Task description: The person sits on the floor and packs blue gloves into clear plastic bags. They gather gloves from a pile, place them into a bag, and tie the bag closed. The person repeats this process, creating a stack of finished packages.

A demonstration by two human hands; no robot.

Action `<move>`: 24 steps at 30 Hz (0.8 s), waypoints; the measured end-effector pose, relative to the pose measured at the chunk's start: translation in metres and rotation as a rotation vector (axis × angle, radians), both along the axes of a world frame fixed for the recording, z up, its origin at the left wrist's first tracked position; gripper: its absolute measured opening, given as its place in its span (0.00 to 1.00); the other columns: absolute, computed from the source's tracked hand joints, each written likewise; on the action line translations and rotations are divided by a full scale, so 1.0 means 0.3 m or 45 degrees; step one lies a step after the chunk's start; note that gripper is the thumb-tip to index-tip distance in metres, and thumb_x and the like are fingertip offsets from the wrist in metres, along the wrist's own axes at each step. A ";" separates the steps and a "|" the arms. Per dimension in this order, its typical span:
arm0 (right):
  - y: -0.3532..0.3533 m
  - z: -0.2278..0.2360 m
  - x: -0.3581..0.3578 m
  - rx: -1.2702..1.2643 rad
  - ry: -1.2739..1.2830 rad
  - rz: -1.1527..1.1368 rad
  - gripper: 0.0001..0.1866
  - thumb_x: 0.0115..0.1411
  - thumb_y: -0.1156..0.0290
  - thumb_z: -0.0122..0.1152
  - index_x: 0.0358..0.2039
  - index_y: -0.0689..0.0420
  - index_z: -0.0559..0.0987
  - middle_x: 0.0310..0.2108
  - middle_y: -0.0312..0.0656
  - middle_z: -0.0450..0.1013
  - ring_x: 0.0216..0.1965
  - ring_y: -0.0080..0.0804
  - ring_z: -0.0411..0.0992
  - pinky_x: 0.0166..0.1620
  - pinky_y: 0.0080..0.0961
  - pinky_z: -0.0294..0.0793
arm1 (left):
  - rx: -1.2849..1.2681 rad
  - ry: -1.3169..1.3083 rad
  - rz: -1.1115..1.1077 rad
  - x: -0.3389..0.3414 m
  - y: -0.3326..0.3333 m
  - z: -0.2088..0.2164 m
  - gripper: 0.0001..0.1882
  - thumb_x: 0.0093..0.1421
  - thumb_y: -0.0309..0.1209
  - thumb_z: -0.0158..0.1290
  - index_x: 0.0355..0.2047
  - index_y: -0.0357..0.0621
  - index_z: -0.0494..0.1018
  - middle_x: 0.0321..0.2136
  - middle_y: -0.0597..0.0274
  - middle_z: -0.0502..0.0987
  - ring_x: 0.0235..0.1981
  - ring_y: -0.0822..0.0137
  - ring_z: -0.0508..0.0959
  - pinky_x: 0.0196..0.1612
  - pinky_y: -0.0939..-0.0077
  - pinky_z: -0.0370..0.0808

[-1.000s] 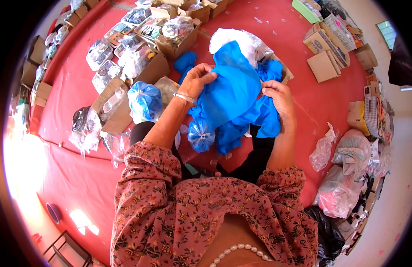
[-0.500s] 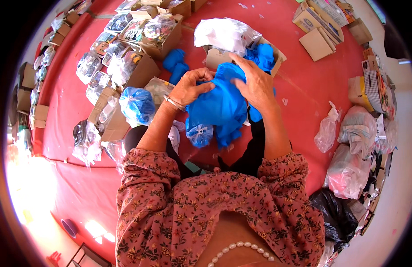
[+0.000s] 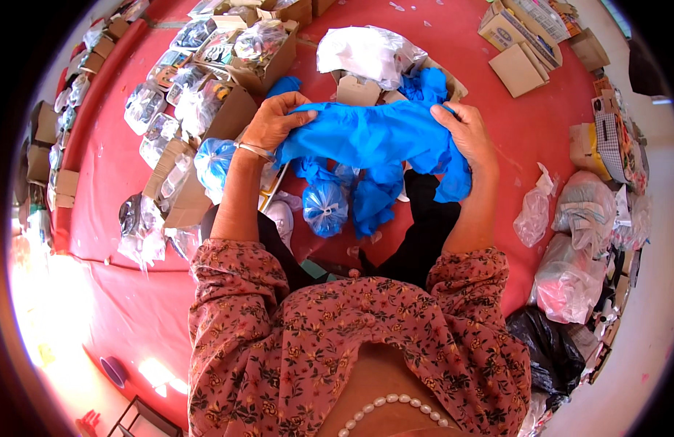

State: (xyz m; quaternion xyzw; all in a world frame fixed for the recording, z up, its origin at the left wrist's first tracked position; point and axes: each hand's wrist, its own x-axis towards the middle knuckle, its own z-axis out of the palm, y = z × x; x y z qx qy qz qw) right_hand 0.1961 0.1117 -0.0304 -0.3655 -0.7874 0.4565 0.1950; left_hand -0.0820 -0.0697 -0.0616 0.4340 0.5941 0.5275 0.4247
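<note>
A thin blue fabric piece with a gathered upper edge is stretched out sideways in front of me. My left hand pinches its left end, and my right hand grips the right end, where a flap hangs down. Below it, between my legs, lie more crumpled blue pieces and a clear bag of blue fabric. Beside my left forearm sits another clear bag of blue fabric. Just beyond my hands, an open carton holds blue fabric and white plastic.
Cardboard boxes full of bagged goods crowd the left side of the red floor covering. At the far right stands a carton with a loose flap. Clear bags and a black bag line the right wall.
My hands have moved apart, left hand leftward and right hand rightward. The bunched blue fabric between them is now spread wide and raised off the pieces below.
</note>
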 end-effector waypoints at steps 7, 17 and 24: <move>-0.046 0.059 -0.007 -0.636 0.532 -0.114 0.13 0.54 0.63 0.57 0.23 0.60 0.75 0.23 0.32 0.71 0.24 0.17 0.67 0.29 0.16 0.67 | 0.113 -0.180 0.135 -0.024 -0.007 0.004 0.06 0.59 0.33 0.49 0.27 0.45 0.70 0.22 0.78 0.67 0.25 0.85 0.63 0.29 0.90 0.62; -0.018 0.073 0.046 -0.767 0.869 -0.151 0.10 0.55 0.66 0.55 0.27 0.60 0.74 0.25 0.37 0.73 0.25 0.24 0.72 0.30 0.20 0.73 | 0.323 -0.097 0.375 -0.044 -0.005 -0.004 0.09 0.59 0.34 0.49 0.26 0.43 0.70 0.19 0.76 0.65 0.22 0.84 0.63 0.26 0.89 0.62; -0.075 0.135 0.012 -0.886 1.029 -0.122 0.17 0.58 0.59 0.52 0.37 0.63 0.71 0.33 0.48 0.73 0.31 0.34 0.75 0.35 0.29 0.77 | 0.251 -0.366 0.367 -0.035 -0.005 0.012 0.09 0.59 0.34 0.49 0.28 0.41 0.71 0.22 0.73 0.69 0.24 0.82 0.68 0.29 0.88 0.66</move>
